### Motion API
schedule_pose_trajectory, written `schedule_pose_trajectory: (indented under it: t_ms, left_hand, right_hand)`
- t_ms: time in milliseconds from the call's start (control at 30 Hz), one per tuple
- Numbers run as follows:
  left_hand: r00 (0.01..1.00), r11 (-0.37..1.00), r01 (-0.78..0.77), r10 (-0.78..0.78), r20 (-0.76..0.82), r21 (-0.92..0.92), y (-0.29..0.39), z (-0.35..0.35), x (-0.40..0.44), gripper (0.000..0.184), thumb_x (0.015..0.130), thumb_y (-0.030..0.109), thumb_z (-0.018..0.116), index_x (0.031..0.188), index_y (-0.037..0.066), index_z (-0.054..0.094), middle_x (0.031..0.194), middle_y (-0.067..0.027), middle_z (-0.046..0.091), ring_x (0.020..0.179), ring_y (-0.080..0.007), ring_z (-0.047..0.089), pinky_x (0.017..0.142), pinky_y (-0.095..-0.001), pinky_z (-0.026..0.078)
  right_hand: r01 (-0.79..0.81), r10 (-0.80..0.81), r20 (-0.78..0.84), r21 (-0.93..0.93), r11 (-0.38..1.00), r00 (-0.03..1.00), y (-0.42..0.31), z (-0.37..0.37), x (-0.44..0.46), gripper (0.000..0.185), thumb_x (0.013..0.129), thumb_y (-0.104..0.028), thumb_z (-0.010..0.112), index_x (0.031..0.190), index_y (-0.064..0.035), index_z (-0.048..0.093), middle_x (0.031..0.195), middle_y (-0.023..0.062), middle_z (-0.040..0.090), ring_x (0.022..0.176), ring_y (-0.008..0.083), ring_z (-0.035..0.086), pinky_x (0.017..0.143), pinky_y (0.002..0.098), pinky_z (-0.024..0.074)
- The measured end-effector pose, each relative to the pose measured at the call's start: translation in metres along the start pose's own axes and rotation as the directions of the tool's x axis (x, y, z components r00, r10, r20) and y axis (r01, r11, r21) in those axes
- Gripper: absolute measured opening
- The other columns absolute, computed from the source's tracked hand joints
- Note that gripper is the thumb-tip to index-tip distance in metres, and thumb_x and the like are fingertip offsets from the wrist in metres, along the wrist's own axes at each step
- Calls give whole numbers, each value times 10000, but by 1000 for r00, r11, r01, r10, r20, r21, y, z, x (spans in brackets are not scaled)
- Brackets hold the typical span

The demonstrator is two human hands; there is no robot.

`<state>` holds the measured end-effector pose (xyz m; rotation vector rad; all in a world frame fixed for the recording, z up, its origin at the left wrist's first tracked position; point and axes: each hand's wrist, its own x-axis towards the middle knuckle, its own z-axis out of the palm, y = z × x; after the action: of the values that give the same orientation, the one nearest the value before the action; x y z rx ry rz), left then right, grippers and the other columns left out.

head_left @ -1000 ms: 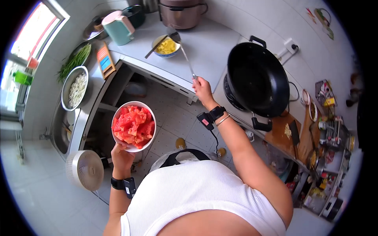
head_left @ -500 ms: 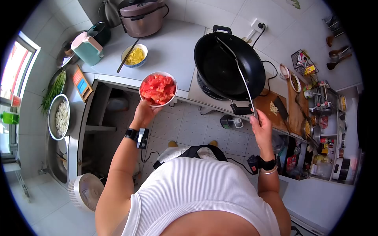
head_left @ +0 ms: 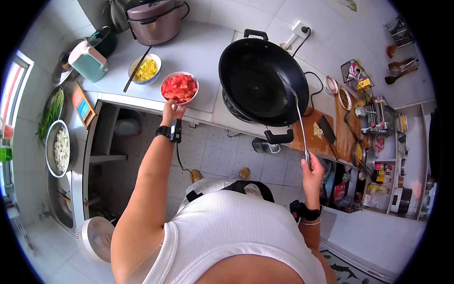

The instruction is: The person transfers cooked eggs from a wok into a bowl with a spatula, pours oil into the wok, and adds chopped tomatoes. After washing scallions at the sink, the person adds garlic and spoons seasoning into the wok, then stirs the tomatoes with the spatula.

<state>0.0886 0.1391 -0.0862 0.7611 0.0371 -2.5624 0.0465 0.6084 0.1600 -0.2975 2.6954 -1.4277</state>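
My left hand (head_left: 174, 110) grips the near rim of a white bowl of chopped tomatoes (head_left: 179, 88), over the front edge of the counter. My right hand (head_left: 312, 175) is closed round the handle of a long metal spatula (head_left: 301, 124). Its far end dips into the black wok (head_left: 257, 85), where the blade is hard to make out against the dark surface. The wok sits on a burner and holds no visible food. To the left of the tomatoes stands a bowl (head_left: 146, 71) of yellow food, perhaps egg, with chopsticks (head_left: 137, 69) across it.
A cutting board (head_left: 302, 137) with chopped garlic (head_left: 318, 130) and a cleaver (head_left: 326, 128) lies right of the wok. A rice cooker (head_left: 153, 23), kettle (head_left: 88, 61) and metal basin (head_left: 57, 149) of white pieces stand on the left. A fan (head_left: 94, 239) is near my left elbow.
My left hand has moved the tomato bowl up and forward, closer to the counter. The spatula's end has shifted toward the wok's right side, and my right hand sits slightly lower.
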Motion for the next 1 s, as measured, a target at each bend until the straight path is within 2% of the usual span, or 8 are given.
schedule_pose_trajectory:
  t_ms: [133,200,300,333,433,600,667,1000]
  left_hand:
    - [985,964,-169,174,-6,205,-13,3,-3,445,695,-18,498,1118,2,363,1094,-157,382,1091,-378,416,940,-497,383]
    - [983,981,-180,182,-29,66,-25,-2,-12,347,724,12,503,1057,22,411,1097,-135,405,1040,-318,466,879,-408,433]
    - [964,888,-175,243,-110,426,-98,8,-41,394,781,-8,455,1171,44,434,1119,-109,495,958,-223,532,762,-285,476]
    - [999,710,-37,26,26,703,-120,-6,-28,523,772,-28,445,1284,45,365,1220,-128,440,959,-218,540,767,-286,465]
    - [982,292,-176,-21,190,940,-187,26,-34,752,677,-6,532,1356,-11,211,1257,-170,343,1116,-295,406,874,-340,407]
    - [941,181,-291,229,248,939,-235,13,0,749,686,19,536,1334,-56,168,1280,-262,264,1170,-399,334,956,-367,353]
    - [838,-349,-372,273,473,860,-231,10,-8,734,697,37,546,1326,-59,179,1272,-265,279,1151,-428,345,975,-377,327]
    - [789,-173,-520,276,548,836,-175,20,33,517,726,-5,563,1222,54,432,1205,-211,391,1099,-362,423,946,-362,359]
  right_hand:
    - [7,-8,38,19,1000,999,-3,0,6,301,818,-68,585,1087,57,537,870,21,582,766,61,500,696,205,414]
    - [6,-9,57,50,999,998,-4,-1,9,304,820,-67,584,1091,60,534,885,30,589,788,65,513,717,208,419]
    - [53,-54,88,15,998,995,-2,-6,13,319,824,-66,583,1107,69,522,904,42,592,818,74,524,748,209,419]
    - [32,-33,106,11,999,994,-2,-7,16,326,825,-65,584,1114,70,519,909,42,590,820,77,525,753,209,417]
    - [-21,16,129,39,999,992,-6,-10,19,332,825,-64,586,1120,72,516,917,40,588,826,80,525,762,208,415]
    - [-27,23,107,41,999,994,-2,-23,16,326,823,-60,585,1115,72,520,920,38,587,828,81,525,765,209,415]
    - [-30,29,110,7,1000,993,0,-26,13,326,824,-60,583,1115,73,519,923,41,589,831,80,526,760,209,416]
    - [-24,22,54,24,999,998,18,-38,8,310,815,-58,587,1096,60,533,869,36,595,778,64,522,705,204,423]
